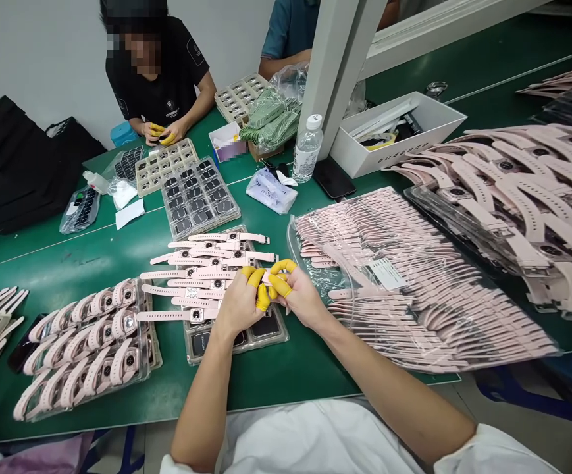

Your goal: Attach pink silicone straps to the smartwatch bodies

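My left hand [239, 303] and my right hand [301, 295], both with yellow finger cots, meet above a tray. Their fingers are pinched together on a pink watch strap [266, 277], mostly covered by the fingertips. Whether a watch case is attached to it cannot be seen. Under and beside my left hand, several smartwatches with pink straps [195, 315] lie across the clear tray [278, 337], whose near compartments hold dark watch cases. Right of my right hand lies a plastic bag [387, 271] filled with rows of loose pink straps.
Trays of looped pink watches [88, 349] stand at left, and more pink watches [522, 178] are piled at right. Beyond are a tray of dark cases [199, 197], a bottle [308, 148], a phone [334, 178] and a white box [399, 135]. A co-worker [162, 85] sits opposite.
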